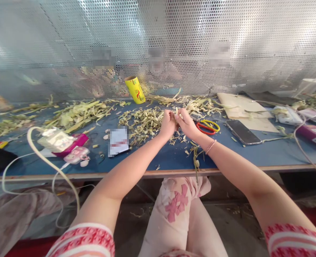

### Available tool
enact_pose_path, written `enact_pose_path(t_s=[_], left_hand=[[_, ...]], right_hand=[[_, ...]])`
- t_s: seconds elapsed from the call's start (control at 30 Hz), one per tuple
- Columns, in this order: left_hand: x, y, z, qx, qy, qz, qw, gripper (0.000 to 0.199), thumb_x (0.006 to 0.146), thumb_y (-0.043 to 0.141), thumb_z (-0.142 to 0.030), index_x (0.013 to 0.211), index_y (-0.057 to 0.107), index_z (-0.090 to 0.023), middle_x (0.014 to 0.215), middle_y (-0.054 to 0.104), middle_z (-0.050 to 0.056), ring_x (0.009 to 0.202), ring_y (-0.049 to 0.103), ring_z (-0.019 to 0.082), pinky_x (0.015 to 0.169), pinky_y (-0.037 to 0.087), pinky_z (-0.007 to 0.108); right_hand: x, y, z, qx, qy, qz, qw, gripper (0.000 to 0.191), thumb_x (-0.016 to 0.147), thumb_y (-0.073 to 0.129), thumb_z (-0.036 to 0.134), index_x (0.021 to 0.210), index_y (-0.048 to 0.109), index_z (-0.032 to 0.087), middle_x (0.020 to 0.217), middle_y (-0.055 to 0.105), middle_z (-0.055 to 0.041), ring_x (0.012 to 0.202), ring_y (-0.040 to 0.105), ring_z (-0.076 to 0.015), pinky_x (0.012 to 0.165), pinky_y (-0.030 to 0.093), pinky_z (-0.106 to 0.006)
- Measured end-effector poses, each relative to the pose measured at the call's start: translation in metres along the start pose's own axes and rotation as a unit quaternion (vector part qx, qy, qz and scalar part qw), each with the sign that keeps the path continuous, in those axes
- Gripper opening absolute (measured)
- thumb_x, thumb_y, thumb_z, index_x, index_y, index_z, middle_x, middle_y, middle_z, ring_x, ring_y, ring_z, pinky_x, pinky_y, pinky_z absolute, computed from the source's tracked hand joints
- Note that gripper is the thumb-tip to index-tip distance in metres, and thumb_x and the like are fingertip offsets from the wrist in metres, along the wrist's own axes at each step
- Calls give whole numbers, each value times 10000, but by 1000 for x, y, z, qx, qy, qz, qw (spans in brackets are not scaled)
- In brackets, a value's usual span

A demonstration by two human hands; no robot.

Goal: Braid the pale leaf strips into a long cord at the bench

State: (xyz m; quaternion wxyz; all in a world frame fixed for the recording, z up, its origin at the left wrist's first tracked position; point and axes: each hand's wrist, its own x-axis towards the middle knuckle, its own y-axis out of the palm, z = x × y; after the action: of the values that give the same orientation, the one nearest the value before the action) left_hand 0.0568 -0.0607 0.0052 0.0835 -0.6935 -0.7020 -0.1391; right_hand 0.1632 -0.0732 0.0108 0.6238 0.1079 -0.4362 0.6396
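My left hand [168, 125] and my right hand [185, 124] meet over the blue table [152, 160], fingertips close together. A small pale green plant piece [177, 111] shows between the fingers of my right hand. My left fingers are curled against the same spot; what they grip is too small to make out. Cut plant bits [144, 123] lie in a heap beside my left hand, and longer dry stalks [198, 104] are behind my right. Scissors with red and yellow handles [206, 127] rest just right of my right hand.
A yellow tube [135, 90] leans by the perforated metal panel [174, 35]. Leafy stalks [77, 115], a cabled power bank [64, 142] and a phone with a pale screen [118, 141] are left. To the right are a dark phone [243, 132] and cardboard [243, 109].
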Motion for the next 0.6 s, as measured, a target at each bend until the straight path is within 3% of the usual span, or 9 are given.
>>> enact_pose_path(t_s=[0.2, 0.33, 0.47, 0.6], left_hand=[[-2, -4, -9, 112, 76, -26, 990, 127, 842, 536, -221, 795, 418, -222, 555, 430, -60, 510, 416, 105, 618, 351, 259], [-6, -5, -16, 169, 99, 8, 981, 127, 843, 513, -172, 777, 417, -222, 530, 423, -62, 492, 394, 109, 611, 332, 262], [-15, -1, -21, 180, 120, 62, 974, 120, 835, 536, -182, 791, 432, -223, 517, 401, -65, 468, 367, 97, 609, 349, 257], [-19, 4, -20, 165, 123, 88, 975, 95, 864, 511, -245, 827, 425, -226, 572, 457, -60, 467, 392, 77, 590, 384, 236]], right_hand=[[4, -4, 3, 8, -1, -33, 999, 202, 898, 384, 367, 751, 378, 229, 823, 476, -39, 859, 485, -174, 838, 450, -370], [11, -15, -4, -2, 25, -87, 996, 241, 893, 386, 418, 744, 383, 229, 779, 464, -35, 848, 487, -183, 800, 448, -370], [18, -25, -22, 12, 63, -147, 987, 266, 898, 364, 469, 781, 388, 231, 718, 424, -15, 711, 458, -157, 651, 440, -325], [20, -27, -31, 95, 136, -147, 975, 291, 872, 426, 515, 800, 367, 240, 654, 342, 29, 537, 343, -100, 468, 332, -249]])
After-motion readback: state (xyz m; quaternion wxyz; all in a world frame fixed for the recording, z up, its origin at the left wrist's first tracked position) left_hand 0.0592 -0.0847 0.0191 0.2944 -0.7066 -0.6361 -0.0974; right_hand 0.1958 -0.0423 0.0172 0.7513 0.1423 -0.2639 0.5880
